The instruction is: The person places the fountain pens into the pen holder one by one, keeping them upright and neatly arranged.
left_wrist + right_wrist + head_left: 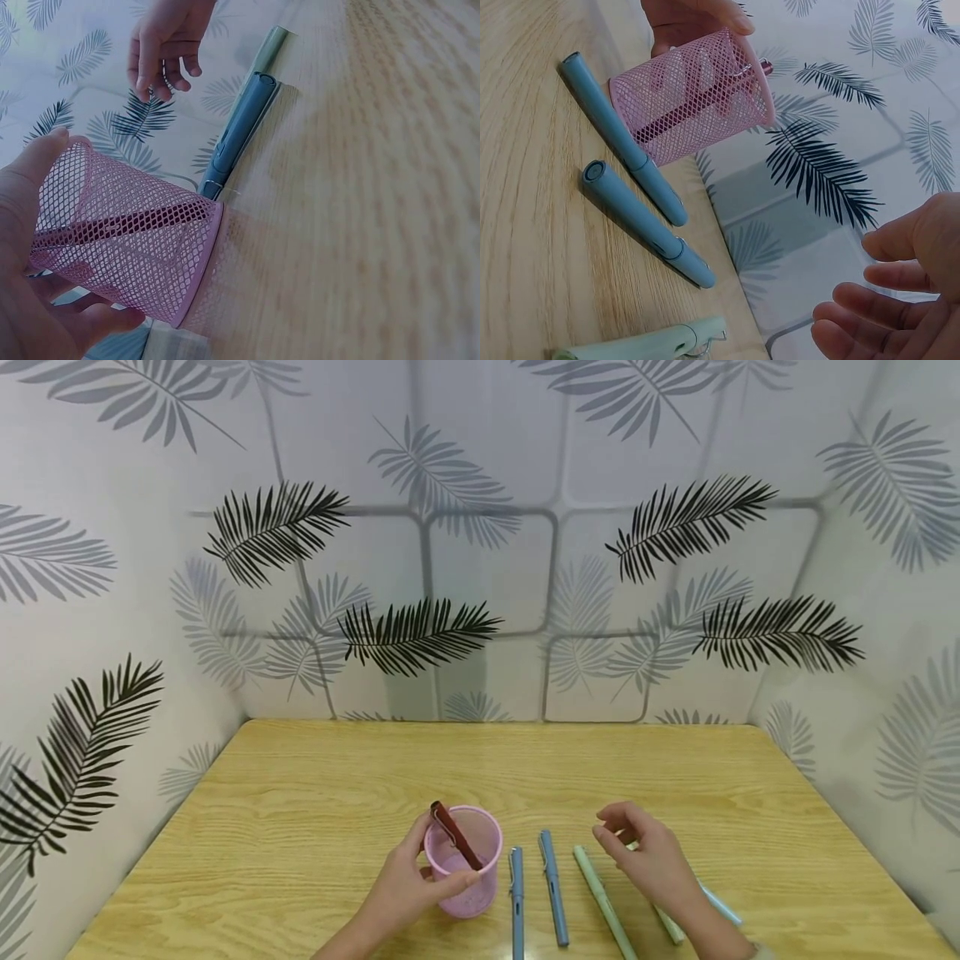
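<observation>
So the left hand point(405, 883) has a pink mesh cup point(472, 903) gripped by its side, thumb on the near side and fingers curled around the left, with the cup roughly upright at the near middle of the wooden table point(375, 768). There's one dark red pen point(457, 836) in it, leaning so the top pokes past the far left of the rim. Right hand point(649, 860) is hanging above the table farther right, fingers loosely bent, thumb apart from them, nothing pinched. Between the two hands, going left to right: a blue pen point(517, 897) just beside the cup, a second blue pen point(554, 889), then a light green pen point(605, 903). Another green pen point(670, 926) is partly hidden by the right hand, and a light blue pen point(721, 904) pokes out right of that forearm. Leaf-print wall point(495, 677) on the far side.
</observation>
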`<move>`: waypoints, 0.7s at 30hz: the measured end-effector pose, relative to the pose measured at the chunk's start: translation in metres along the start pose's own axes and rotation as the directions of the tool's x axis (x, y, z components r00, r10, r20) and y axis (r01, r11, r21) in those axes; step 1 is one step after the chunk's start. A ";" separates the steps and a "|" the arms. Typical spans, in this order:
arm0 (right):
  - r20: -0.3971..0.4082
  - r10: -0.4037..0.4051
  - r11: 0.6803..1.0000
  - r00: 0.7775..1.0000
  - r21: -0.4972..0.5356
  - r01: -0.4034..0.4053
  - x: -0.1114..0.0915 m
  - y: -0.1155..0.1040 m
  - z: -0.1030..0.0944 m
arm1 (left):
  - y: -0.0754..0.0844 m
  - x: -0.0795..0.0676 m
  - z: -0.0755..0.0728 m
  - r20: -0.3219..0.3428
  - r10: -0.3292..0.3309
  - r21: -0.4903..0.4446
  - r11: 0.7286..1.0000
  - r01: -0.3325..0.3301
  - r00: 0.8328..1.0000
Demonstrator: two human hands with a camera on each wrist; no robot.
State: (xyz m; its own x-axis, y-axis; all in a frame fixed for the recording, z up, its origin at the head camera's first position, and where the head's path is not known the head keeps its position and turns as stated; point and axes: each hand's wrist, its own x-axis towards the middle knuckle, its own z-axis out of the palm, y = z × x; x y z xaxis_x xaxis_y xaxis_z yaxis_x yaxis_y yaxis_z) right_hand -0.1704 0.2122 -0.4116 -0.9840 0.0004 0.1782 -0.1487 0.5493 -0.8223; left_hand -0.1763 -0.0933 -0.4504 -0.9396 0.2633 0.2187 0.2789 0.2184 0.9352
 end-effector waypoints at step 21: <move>-0.063 -0.051 0.977 0.997 -0.208 0.037 0.000 0.028 -0.034 | -0.005 0.001 -0.001 0.004 0.010 0.014 1.000 -0.010 1.000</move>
State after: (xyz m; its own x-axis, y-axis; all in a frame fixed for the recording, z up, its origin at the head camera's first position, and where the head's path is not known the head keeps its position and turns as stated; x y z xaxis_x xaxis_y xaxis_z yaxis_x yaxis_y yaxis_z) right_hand -0.1710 0.2561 -0.4168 -0.9669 0.0251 0.2538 -0.1613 0.7108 -0.6847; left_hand -0.1785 -0.0947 -0.4547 -0.9360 0.2691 0.2270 0.2912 0.2292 0.9288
